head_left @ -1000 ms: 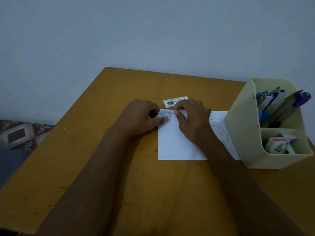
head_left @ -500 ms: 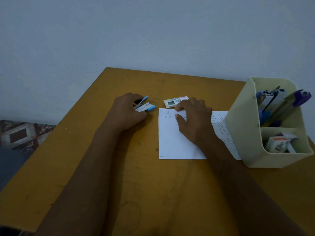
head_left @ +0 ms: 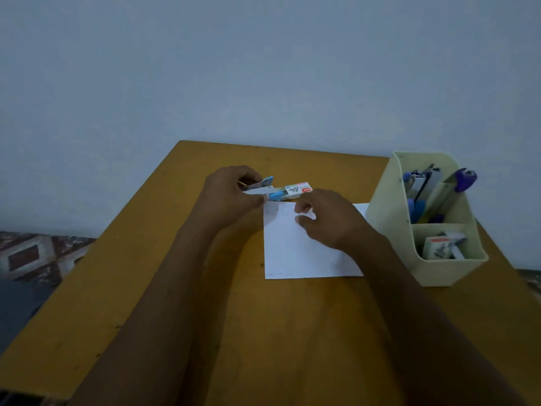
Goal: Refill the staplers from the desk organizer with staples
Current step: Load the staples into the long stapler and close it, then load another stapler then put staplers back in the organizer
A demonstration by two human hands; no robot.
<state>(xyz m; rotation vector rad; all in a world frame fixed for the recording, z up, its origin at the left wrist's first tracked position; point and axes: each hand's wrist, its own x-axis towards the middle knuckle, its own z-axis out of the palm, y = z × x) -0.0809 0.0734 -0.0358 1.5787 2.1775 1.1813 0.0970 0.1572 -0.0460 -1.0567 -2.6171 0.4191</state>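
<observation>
Your left hand (head_left: 231, 197) grips the small blue stapler (head_left: 265, 191), its top hinged open, just left of the staple box (head_left: 300, 189) on the desk (head_left: 205, 317). Your right hand (head_left: 328, 222) sits curled over the white paper (head_left: 287, 256); whether it pinches the sheet cannot be told. The desk organizer (head_left: 389, 212) at right holds more staplers (head_left: 421, 183).
</observation>
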